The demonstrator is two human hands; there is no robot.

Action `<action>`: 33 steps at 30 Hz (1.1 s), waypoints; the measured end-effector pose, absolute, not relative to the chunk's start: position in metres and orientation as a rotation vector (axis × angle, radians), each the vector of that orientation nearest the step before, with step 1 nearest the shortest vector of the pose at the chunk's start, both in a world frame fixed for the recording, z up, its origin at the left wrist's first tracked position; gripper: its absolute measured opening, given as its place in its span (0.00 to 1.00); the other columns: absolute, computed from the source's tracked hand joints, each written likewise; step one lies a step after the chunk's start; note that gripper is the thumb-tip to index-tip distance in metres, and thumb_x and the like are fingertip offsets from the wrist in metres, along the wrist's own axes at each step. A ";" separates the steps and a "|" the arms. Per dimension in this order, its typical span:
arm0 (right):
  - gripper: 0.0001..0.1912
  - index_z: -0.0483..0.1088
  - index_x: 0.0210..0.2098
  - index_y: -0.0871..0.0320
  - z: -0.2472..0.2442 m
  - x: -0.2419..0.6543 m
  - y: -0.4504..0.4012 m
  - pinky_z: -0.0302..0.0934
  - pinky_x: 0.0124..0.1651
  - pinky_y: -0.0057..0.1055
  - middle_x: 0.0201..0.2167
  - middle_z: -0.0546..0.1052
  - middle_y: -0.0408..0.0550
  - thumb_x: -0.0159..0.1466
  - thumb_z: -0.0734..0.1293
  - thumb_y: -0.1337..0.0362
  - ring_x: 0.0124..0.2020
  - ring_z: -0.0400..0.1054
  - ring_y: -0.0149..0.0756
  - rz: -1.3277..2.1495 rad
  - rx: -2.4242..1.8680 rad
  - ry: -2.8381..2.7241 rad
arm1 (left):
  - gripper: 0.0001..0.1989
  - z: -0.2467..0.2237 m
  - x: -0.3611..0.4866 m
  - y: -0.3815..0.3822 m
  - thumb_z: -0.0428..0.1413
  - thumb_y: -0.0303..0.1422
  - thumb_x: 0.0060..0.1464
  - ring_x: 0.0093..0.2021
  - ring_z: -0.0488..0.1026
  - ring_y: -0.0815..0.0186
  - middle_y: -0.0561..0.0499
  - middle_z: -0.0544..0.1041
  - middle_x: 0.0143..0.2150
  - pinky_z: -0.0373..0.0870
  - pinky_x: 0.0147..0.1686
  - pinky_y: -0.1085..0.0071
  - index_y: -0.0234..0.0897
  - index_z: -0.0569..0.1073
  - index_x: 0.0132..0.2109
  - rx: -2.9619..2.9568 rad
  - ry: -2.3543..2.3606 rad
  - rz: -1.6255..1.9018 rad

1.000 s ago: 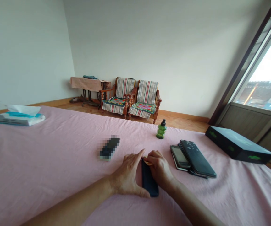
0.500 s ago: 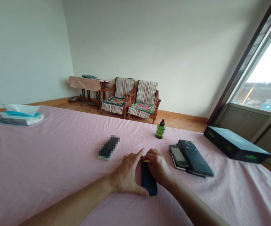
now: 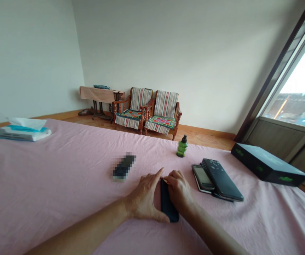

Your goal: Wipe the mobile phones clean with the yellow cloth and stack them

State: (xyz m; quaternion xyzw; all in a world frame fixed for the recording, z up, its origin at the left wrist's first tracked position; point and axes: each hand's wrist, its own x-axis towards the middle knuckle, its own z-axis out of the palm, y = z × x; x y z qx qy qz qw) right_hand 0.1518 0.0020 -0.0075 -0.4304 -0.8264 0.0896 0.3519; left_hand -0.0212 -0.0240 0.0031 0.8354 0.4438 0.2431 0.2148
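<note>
A dark phone (image 3: 168, 203) lies on the pink cloth in front of me, its near end towards my body. My left hand (image 3: 144, 196) braces it from the left, thumb at the near end and forefinger stretched by the far end. Over the phone's far right part my right hand (image 3: 178, 187) is closed, fingers curled around a small yellowish thing (image 3: 165, 181) pressed at the far end. Most of that thing is hidden, so its kind is unclear. Left of the hands lies another phone-like object (image 3: 124, 167), blurred by pixelation.
To the right are a small grey-screened phone (image 3: 202, 177) and a large dark phone (image 3: 223, 180). A green spray bottle (image 3: 181, 147) stands behind them, a black box (image 3: 269, 164) at far right. Tissues (image 3: 23, 131) lie at far left. Two chairs (image 3: 160, 113) stand beyond the bed-like surface.
My right fingers have shifted slightly on the phone's far end. The whole view has moved a little, with everything appearing a bit further right. Both hands keep nearly the same pose.
</note>
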 end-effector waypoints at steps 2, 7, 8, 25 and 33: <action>0.16 0.73 0.28 0.59 -0.011 0.151 0.005 0.56 0.36 0.33 0.30 0.69 0.52 0.57 0.58 0.81 0.35 0.60 0.41 0.195 -1.170 -2.096 | 0.65 0.003 -0.021 -0.024 0.67 0.48 0.31 0.60 0.57 0.43 0.36 0.60 0.62 0.49 0.59 0.44 0.38 0.37 0.68 2.305 1.233 0.679; 0.17 0.74 0.28 0.57 -0.010 0.149 0.001 0.56 0.36 0.33 0.29 0.69 0.51 0.59 0.58 0.80 0.35 0.60 0.40 0.204 -1.150 -2.100 | 0.65 0.004 -0.021 -0.024 0.68 0.48 0.30 0.61 0.57 0.43 0.36 0.60 0.62 0.48 0.59 0.43 0.41 0.36 0.68 2.295 1.212 0.692; 0.17 0.74 0.29 0.57 -0.009 0.149 0.000 0.57 0.37 0.32 0.30 0.70 0.50 0.60 0.58 0.79 0.35 0.61 0.40 0.222 -1.123 -2.116 | 0.66 0.004 -0.021 -0.024 0.68 0.48 0.30 0.61 0.57 0.43 0.36 0.59 0.63 0.48 0.59 0.43 0.41 0.36 0.68 2.293 1.209 0.695; 0.14 0.76 0.33 0.53 -0.007 0.167 -0.043 0.58 0.34 0.28 0.32 0.72 0.47 0.61 0.62 0.75 0.35 0.65 0.35 0.508 -0.873 -2.180 | 0.65 0.000 -0.021 -0.020 0.68 0.48 0.29 0.58 0.61 0.45 0.36 0.64 0.59 0.55 0.57 0.48 0.36 0.41 0.67 2.314 1.220 0.721; 0.09 0.77 0.34 0.54 -0.012 0.173 -0.064 0.59 0.35 0.28 0.33 0.72 0.48 0.61 0.65 0.71 0.35 0.65 0.35 0.542 -0.847 -2.162 | 0.48 0.003 -0.022 -0.015 0.66 0.51 0.32 0.59 0.61 0.48 0.40 0.65 0.60 0.54 0.59 0.53 0.38 0.62 0.59 2.471 1.151 0.664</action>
